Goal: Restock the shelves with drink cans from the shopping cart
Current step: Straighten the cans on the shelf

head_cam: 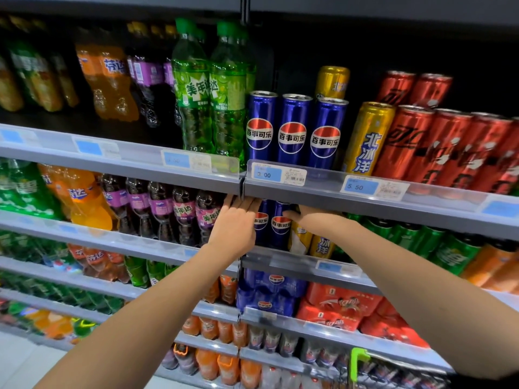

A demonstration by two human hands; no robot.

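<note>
Two blue cola cans [276, 226] stand on the second shelf [295, 263], just under the rail of the shelf above. My left hand [234, 224] lies flat against the left can's side, fingers straight and pointing up. My right hand [310, 220] comes in from the right with its thumb across the front of the right blue can. Its fingers are hidden behind the can and the rail. Yellow cans [311, 241] stand directly under my right wrist.
The upper shelf [323, 189] carries three blue cans [293, 130], yellow cans [368, 138] and red cans [438, 147]. Purple bottles [185, 211] stand left of my hands and green cans [421, 240] to the right. A green plastic handle [358, 360] shows at bottom right.
</note>
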